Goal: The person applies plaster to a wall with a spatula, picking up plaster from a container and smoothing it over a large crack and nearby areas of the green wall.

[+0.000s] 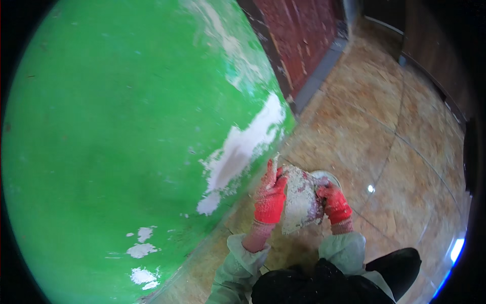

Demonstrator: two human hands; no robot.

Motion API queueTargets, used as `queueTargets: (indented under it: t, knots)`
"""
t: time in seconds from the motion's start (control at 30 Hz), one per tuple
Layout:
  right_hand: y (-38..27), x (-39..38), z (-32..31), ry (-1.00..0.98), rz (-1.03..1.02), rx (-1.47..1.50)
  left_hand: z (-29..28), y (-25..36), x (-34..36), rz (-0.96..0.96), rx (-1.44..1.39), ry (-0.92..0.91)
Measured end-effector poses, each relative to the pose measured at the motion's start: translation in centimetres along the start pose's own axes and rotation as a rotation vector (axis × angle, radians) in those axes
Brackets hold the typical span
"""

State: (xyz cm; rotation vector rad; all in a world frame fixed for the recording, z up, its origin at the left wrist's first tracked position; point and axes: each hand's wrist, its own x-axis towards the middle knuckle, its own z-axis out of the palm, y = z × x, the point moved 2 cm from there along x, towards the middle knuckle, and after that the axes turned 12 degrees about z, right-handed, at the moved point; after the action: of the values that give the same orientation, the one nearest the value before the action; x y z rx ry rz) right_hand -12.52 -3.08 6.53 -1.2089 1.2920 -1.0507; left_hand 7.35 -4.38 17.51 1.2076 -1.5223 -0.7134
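My left hand (270, 197), in a red work glove crusted with white, is closed beside the left edge of a flat board (299, 205). A thin whitish tip sticks up from its fingers; whether that is a tool or a coated fingertip I cannot make out. The board is smeared with lumpy off-white plaster, and reddish patches show through. My right hand (335, 203), in a matching glove, grips its right side. Behind the board, the pale round rim of a container (328, 177) shows in part.
A green wall (111, 126) fills the left, with a large white plaster patch (243, 147) and smaller patches (143, 250) low down. A dark red door (298, 40) stands beyond the wall's edge. Brown tiles (374, 126) cover the floor; dark furniture (438, 55) lines the far right.
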Motion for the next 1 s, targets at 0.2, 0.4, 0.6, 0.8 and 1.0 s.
queueTargets:
  t: [0.2,0.4,0.6,0.8,1.0]
  knots:
    - [-7.7,2.4,1.4,0.113,-0.532,-0.303,-2.8,7.0,7.0,0.292,0.282,-0.227]
    - [-20.8,2.7,5.1,-0.190,-0.001,0.851,-8.5,18.0,12.3,0.490,0.369,-0.186]
    - [-35.7,0.4,6.8,-0.250,-0.051,0.988,-15.3,31.1,13.0,0.583,0.203,0.269]
    - [-48.4,-2.5,10.3,0.044,-0.477,0.585,-21.3,35.2,9.2,0.481,0.234,0.561]
    - [-53.8,-1.3,17.0,0.224,-0.670,0.497,-24.9,35.4,6.3,0.398,0.338,0.621]
